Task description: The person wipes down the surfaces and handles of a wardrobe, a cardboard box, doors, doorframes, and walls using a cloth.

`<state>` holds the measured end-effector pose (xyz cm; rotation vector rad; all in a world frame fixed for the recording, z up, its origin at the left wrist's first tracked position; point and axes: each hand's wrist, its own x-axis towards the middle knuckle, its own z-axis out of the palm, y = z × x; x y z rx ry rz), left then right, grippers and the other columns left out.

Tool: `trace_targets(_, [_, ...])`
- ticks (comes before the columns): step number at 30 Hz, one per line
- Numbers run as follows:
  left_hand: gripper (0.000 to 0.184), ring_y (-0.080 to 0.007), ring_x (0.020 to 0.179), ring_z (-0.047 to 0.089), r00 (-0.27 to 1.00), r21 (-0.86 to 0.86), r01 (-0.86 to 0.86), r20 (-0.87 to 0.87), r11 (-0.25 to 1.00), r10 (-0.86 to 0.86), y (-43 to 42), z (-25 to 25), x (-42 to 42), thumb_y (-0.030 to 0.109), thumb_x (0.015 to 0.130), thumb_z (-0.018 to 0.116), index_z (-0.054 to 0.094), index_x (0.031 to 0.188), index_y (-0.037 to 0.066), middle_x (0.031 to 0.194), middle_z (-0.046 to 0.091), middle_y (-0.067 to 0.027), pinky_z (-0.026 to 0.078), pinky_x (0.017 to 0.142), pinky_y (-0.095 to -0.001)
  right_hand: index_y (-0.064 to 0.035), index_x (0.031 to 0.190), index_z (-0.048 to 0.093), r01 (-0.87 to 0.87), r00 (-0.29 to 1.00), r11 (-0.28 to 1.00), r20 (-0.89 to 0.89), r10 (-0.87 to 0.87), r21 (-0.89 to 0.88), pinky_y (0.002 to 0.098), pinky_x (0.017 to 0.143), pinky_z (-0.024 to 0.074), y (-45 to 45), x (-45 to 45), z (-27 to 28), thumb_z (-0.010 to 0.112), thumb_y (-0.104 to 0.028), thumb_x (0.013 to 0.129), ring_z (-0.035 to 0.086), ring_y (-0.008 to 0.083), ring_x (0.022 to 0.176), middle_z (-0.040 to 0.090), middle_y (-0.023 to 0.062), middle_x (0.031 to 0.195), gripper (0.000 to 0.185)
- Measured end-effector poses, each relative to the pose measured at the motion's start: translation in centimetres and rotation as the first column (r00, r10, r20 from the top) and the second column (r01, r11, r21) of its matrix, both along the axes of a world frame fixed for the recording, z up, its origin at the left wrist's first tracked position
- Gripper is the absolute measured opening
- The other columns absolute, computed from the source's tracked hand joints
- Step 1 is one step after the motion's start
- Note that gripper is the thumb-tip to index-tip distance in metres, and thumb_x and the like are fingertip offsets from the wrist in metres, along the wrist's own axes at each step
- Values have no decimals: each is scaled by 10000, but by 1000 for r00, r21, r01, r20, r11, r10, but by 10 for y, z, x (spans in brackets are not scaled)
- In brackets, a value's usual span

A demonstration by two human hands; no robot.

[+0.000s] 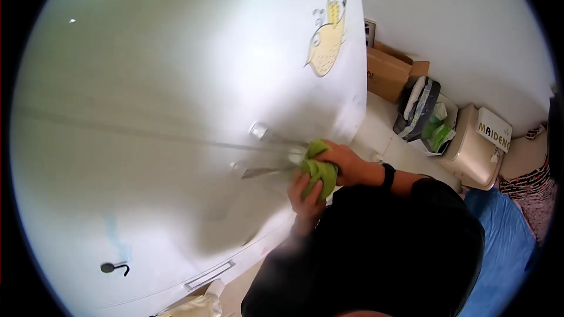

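Observation:
A green cloth [320, 179] is bunched up between my two hands, close in front of a glossy white cabinet front [147, 188]. The fingers of my left hand [305, 196] curl around the cloth's lower left side. My right hand [346, 161] grips it from the upper right, with a dark band on the wrist. A small pale knob [257, 131] sticks out from the white surface left of the cloth. Below that knob, a thin grey pointed shape [261, 172] extends toward my hands; I cannot tell what it is. The cloth hides parts of my fingers.
A yellow fish sticker [326, 44] and a black hook [114, 268] are on the white front. At right stand a cardboard box [388, 70], a bin with green packaging [437, 135] and a beige bin [470, 155] with a white box [493, 128] on top. Blue fabric [499, 246] lies nearby.

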<state>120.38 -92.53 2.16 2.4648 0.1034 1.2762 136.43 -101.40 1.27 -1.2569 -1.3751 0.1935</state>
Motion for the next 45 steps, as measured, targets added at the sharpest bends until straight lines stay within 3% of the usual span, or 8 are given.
trace_targets(8, [369,-466,1235,483,937,22,-249,258,968,235,-8,40,164,-135,763,526,630,1078,29,1282,527,-201,407,1046,-551,-100,1185,554,104,991,994,-89,-103,13,417,859,495,29,117,44,787,-106,718,566,404,1074,547,185,1219,522])
trace_targets(12, [408,-448,1224,497,973,75,-172,171,982,158,-11,50,208,-132,776,530,631,1129,45,1272,536,-191,416,1041,-536,-68,1184,521,257,966,966,-31,-258,-22,392,898,488,16,163,56,756,-156,756,560,355,1103,523,164,1252,496])
trace_targets(18, [402,-418,1219,506,998,99,-64,-7,993,65,-13,15,256,-112,772,589,653,1134,51,1265,550,-164,428,1028,-515,-57,1169,471,186,904,979,-375,-205,-88,358,906,453,8,204,3,740,-62,785,537,327,1047,500,145,1143,469])
trace_targets(23, [410,-422,1201,521,992,44,-24,-123,999,29,-8,-48,234,-121,751,602,660,1116,57,1246,570,-168,444,1012,-508,-50,1159,463,154,948,961,-239,-209,-228,365,908,434,5,189,-49,725,-76,801,502,338,1053,448,164,1163,444])
trace_targets(25, [392,-439,1193,522,996,66,-40,-72,997,45,-3,-58,215,-114,753,589,658,1100,54,1234,572,-178,445,1006,-529,-48,1115,511,201,974,970,-80,-213,-139,379,900,434,9,175,-59,724,-146,797,491,350,1042,475,163,1125,396])
trace_targets(30, [345,-468,1168,531,978,144,-200,82,969,190,-3,-22,181,-72,793,534,612,1114,29,1221,559,-216,457,975,-596,-109,1164,525,-43,942,963,-331,-50,-266,434,844,485,21,141,-13,667,-168,815,559,389,1006,502,174,1175,382])
trace_targets(39, [252,-377,1103,525,712,198,-620,548,759,438,-5,-18,235,201,950,554,399,1099,69,1127,476,-159,494,857,-476,-141,1157,555,-24,987,986,-163,-4,-168,402,661,535,18,147,18,608,-231,845,641,324,758,523,130,1123,329])
trace_targets(45, [361,-419,1199,498,947,336,-319,148,886,285,-1,-69,198,0,871,639,513,1207,40,1254,500,-229,467,959,-563,-130,1172,507,46,992,948,-95,-80,-314,409,640,542,14,156,-46,650,-190,813,647,339,778,501,136,1154,391])
